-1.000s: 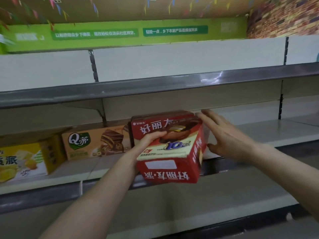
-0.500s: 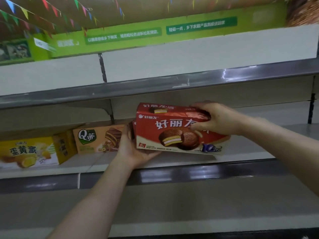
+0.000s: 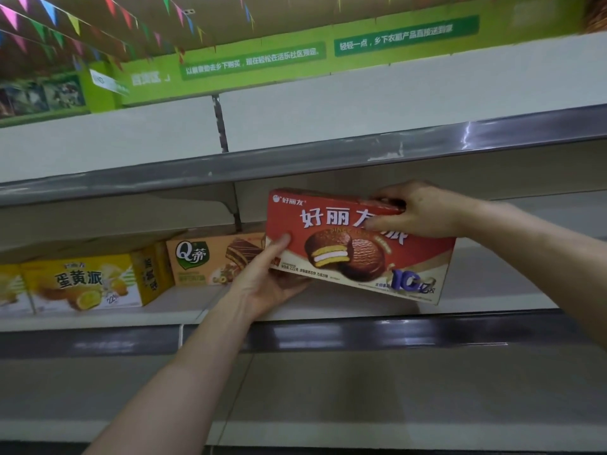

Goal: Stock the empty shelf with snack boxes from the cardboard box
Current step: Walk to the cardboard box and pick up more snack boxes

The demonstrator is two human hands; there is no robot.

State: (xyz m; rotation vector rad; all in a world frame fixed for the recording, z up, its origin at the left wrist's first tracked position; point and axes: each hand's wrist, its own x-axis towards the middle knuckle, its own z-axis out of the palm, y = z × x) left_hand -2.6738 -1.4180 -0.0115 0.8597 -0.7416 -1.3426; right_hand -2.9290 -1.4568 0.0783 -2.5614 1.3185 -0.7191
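Two hands on one box, from where I stand. Which box?
— The red snack box [image 3: 345, 254], chocolate pies printed on the front. It is held up in front of the middle shelf [image 3: 486, 290], long side across and front face out. The right end dips lower than the left.

Is it down on the shelf board?
— Cannot tell. The low right corner is over the board and close to it, but contact is hidden from this side. The left end is plainly off the board, borne by the hand.

Left hand?
— Left hand [image 3: 266, 280] cups the lower left corner. The thumb lies flat up the front face and the fingers curl beneath the bottom edge. The box sits in the crook between thumb and fingers.

Right hand?
— Right hand [image 3: 423, 211] grips the top edge toward the right. The fingers hook over the top panel and the thumb presses the front, across the white lettering. The top edge is pinched between them.

Neighbours?
— An orange Q box [image 3: 210, 261] stands on the same shelf, just left of the red one. The left hand and the red box's corner cover its right end. Further left is a yellow box [image 3: 85, 280], with a sliver of another yellow one at the far left.

Above and below?
— The grey rail of the upper shelf [image 3: 295, 165] runs just above the right knuckles. The lower shelf [image 3: 361, 389] lies under both forearms. A green banner [image 3: 262, 57] and coloured bunting [image 3: 49, 14] hang up top.
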